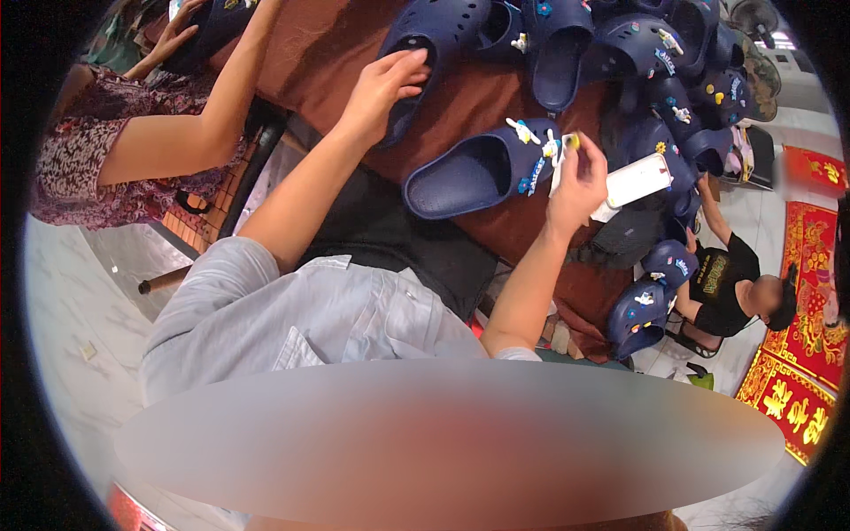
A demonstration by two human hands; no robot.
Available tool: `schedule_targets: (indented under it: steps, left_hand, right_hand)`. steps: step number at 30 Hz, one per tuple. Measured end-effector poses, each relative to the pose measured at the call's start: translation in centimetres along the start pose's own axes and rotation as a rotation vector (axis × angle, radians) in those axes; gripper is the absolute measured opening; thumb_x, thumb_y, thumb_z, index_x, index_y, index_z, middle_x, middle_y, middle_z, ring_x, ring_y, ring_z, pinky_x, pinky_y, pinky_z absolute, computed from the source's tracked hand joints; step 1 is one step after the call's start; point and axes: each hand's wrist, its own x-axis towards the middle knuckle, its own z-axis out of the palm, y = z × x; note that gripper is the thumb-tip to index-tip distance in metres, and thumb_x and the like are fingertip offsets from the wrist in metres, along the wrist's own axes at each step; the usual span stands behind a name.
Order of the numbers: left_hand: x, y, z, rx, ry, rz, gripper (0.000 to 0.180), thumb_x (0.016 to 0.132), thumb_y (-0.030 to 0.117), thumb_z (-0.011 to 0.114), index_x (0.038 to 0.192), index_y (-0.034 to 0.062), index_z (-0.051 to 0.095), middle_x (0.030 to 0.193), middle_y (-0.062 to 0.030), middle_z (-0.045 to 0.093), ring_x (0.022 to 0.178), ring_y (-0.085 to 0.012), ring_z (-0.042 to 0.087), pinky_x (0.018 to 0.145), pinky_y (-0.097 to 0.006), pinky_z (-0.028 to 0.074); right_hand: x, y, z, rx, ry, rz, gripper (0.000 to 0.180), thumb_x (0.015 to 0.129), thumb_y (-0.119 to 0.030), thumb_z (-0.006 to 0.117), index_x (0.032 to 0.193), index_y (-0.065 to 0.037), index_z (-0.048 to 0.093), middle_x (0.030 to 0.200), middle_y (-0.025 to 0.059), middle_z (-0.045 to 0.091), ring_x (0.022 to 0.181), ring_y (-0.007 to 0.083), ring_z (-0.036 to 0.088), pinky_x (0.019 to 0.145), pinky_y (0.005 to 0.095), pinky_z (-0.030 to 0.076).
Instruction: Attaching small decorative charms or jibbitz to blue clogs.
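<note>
The left hand point(390, 93) lies over one navy clog point(434, 22), its grip not determinable, while the right hand point(580, 181) pinches one small yellow piece point(573, 141) beside a second, charm-fitted clog point(469, 175) between both hands on one brown-covered desk point(310, 66).

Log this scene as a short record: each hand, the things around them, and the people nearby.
Left hand: loosely curled at the opening of a navy clog; grip unclear
Right hand: pinching a small yellow-and-dark piece
Between hands: a charm-decorated clog
Beside right hand: white rectangular object
Surface: reddish-brown cloth
Farther right: piled navy clogs
People nearby: one in patterned clothing, left; one in black shirt, right
</note>
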Motion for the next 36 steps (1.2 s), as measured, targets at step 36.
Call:
schedule_targets:
  steps: [36]
  left_hand:
    - [-1.3,-2.2,4.3,-0.087,-0.251,-0.184,0.030,0.089,0.023,0.060,0.104,-0.0025,0.063,0.099,-0.0032,0.062,0.091,-0.0119,0.055,0.083,-0.029,0.043]
  right_hand:
    - [5.7,-0.3,9.0,-0.397,-0.363,-0.572,0.018,0.074,-0.002,0.071,0.092,-0.003,0.070,0.092,0.0085,0.068,0.086,0.0252,0.062,0.076,0.0334,0.050]
